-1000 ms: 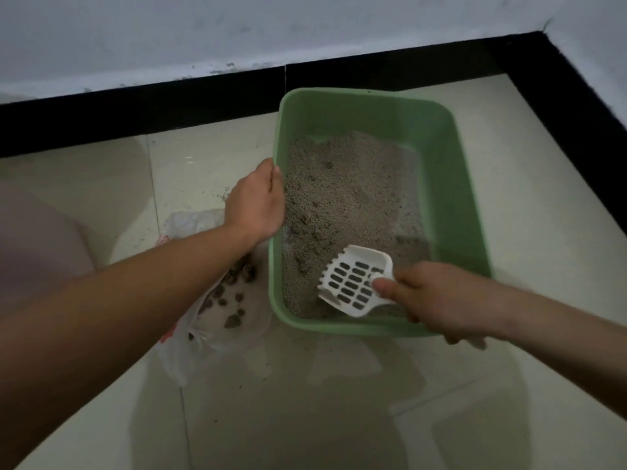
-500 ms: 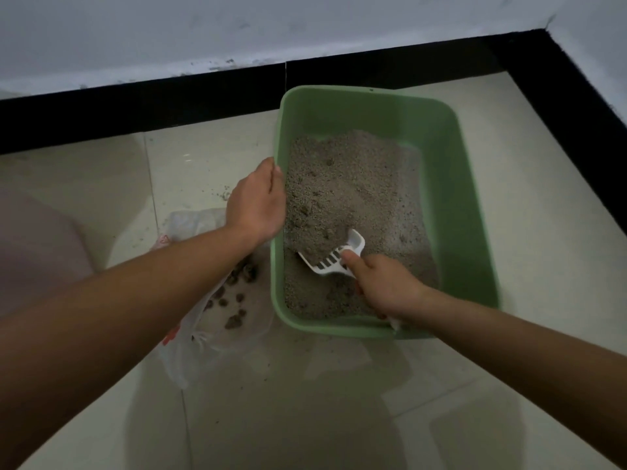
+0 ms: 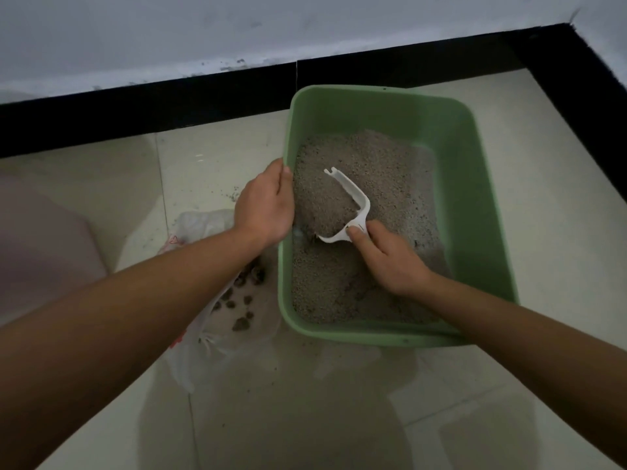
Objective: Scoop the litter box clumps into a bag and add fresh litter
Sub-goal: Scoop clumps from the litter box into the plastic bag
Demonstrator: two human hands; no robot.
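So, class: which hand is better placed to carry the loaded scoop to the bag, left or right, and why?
Right. The right hand grips the white scoop, which is heaped with litter. The left hand holds the rim of the green litter box, steadying it beside the bag.

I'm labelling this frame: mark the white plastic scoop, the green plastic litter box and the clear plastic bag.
White plastic scoop point(image 3: 363, 212), head view, right side wall.
Green plastic litter box point(image 3: 475, 215), head view, right inner wall.
Clear plastic bag point(image 3: 200, 225), head view, far crumpled edge.
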